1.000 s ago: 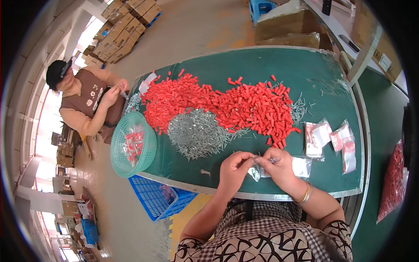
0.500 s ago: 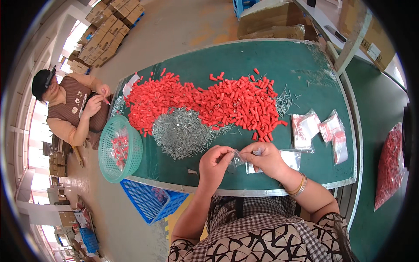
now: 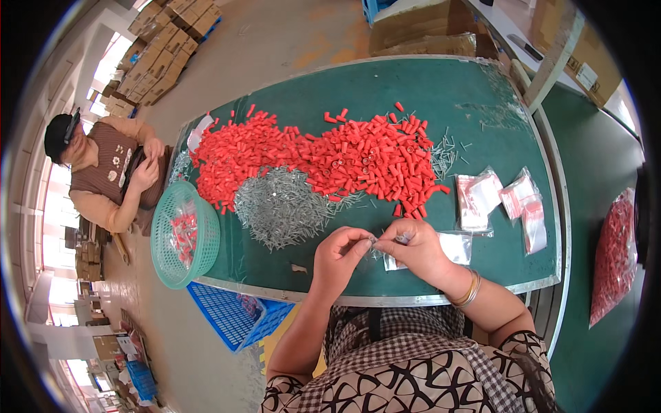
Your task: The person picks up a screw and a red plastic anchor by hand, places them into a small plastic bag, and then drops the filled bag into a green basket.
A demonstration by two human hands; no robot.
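My left hand (image 3: 337, 259) and my right hand (image 3: 423, 253) meet over the near side of the green table. Between them, both hands pinch a small clear plastic bag (image 3: 376, 252), thumbs against fingertips; what is inside is too small to make out. A bit of clear plastic (image 3: 405, 237) shows at my right fingers. Under my right hand lies a flat stack of clear bags (image 3: 456, 248). Beyond my hands spread a heap of grey metal screws (image 3: 281, 208) and a large pile of red plastic caps (image 3: 368, 155).
More clear bags with red edging (image 3: 476, 199) lie at the right. A green basket (image 3: 206, 244) holding filled bags stands at the table's left edge, above a blue crate (image 3: 227, 323). Across the left end sits a co-worker (image 3: 103, 165). A bag of red pieces (image 3: 613, 258) is far right.
My hands have drawn slightly closer together, and less of the clear bag shows between them. The co-worker's hands have shifted a little. The whole view has moved slightly.
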